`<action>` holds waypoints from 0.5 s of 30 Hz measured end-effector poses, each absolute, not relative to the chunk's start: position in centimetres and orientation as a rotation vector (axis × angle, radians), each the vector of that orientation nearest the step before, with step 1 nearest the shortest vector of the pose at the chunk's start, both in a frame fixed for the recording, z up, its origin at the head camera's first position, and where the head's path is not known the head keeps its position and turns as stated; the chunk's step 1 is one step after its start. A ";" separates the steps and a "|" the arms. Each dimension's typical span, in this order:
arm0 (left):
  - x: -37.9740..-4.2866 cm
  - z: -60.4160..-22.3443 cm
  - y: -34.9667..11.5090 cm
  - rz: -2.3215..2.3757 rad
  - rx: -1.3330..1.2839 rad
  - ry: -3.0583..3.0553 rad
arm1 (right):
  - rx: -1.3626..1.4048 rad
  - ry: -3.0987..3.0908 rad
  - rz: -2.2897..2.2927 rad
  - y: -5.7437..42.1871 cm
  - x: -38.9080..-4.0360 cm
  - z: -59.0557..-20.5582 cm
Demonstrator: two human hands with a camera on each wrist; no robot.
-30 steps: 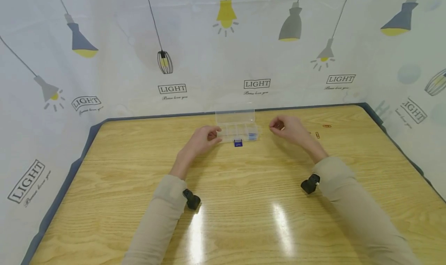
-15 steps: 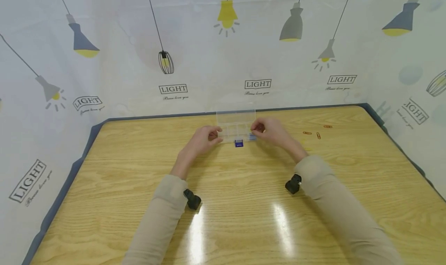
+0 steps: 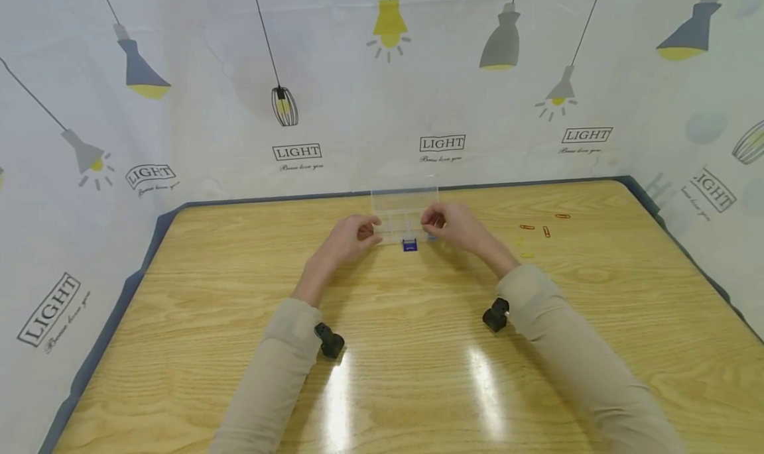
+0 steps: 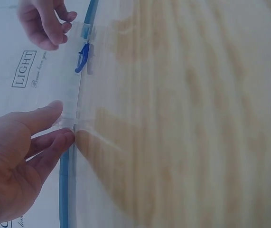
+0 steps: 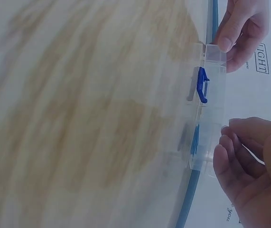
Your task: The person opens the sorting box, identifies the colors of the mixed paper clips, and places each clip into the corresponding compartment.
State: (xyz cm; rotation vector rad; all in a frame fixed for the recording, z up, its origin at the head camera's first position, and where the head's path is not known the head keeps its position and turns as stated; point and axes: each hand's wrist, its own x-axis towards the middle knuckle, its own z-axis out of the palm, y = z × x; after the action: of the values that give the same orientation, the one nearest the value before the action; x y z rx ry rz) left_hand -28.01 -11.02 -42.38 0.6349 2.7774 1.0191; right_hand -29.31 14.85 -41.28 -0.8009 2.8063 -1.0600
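A clear plastic compartment box [image 3: 398, 223] stands near the table's back edge, its transparent lid [image 3: 404, 199] raised behind it. At the front is a dark blue latch [image 3: 409, 245]. My left hand [image 3: 349, 236] holds the box's left end between thumb and fingers. Over the right half of the box, my right hand [image 3: 462, 227] has thumb and fingertips drawn together, close above the compartments. I cannot tell whether something small sits between those fingertips. Blue slim pieces [image 5: 195, 140] lie in the right-end compartment, largely covered by the right hand in the head view.
Red paper clips [image 3: 527, 227] lie on the wooden table [image 3: 412, 321] right of the box. Small yellow pieces [image 3: 526, 254] lie nearer, beside the right wrist. A white curtain [image 3: 358, 109] printed with lamps rises right behind the table's back edge.
My right hand has moved left from beside the box to over its right half, uncovering the yellow pieces and a red paper clip. The left hand has stayed at the box's left end.
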 end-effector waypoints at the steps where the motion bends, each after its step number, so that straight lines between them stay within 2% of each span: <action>1: -28.0 -42.4 -11.0 1.021 0.633 2.775 | -0.804 2.805 -1.061 14.9 -29.3 -41.3; 15: -28.0 -42.2 -11.0 0.990 0.621 2.771 | -0.791 2.799 -1.054 17.0 -28.6 -41.1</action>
State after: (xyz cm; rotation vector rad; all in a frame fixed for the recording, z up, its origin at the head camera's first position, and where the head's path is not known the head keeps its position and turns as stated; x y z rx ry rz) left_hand -27.98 -10.99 -42.24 0.6205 2.7711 0.9899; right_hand -28.61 17.00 -41.11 -0.7908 2.7989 -1.0538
